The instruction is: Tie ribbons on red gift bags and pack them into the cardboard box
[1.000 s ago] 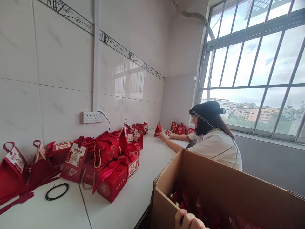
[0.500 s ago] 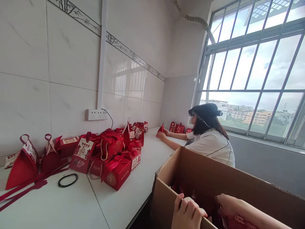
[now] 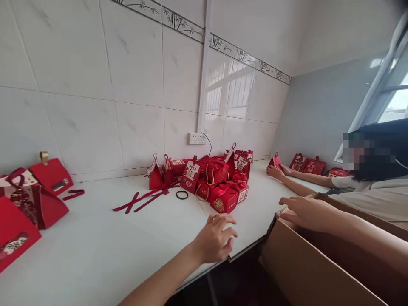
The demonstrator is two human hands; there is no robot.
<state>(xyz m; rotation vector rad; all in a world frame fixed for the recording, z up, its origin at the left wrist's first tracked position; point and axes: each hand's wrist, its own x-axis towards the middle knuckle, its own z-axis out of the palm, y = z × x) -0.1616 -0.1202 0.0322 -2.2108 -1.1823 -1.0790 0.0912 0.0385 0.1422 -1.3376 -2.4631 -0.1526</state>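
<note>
My left hand (image 3: pixel 217 238) is held over the front edge of the white table (image 3: pixel 105 255), its fingers bent and apart with nothing between them. My right hand (image 3: pixel 298 212) is above the near corner of a cardboard box (image 3: pixel 306 259), fingers spread and holding nothing. Beyond my left hand sits a pile of red gift boxes (image 3: pixel 225 197), some with rope handles and printed cards. Dark red ribbons (image 3: pixel 143 200) and a black ring (image 3: pixel 182 195) lie to the left of the pile.
Larger red boxes (image 3: pixel 52 176) stand at the table's left end. At the right, another person's hands (image 3: pixel 278 171) hold a small red box (image 3: pixel 275 161), near flat red packages (image 3: pixel 307 165). A socket strip (image 3: pixel 197 139) is on the tiled wall.
The view has turned left. My left hand has let go of the carton's edge and moved over the table edge. My right hand has come up out of the carton.
</note>
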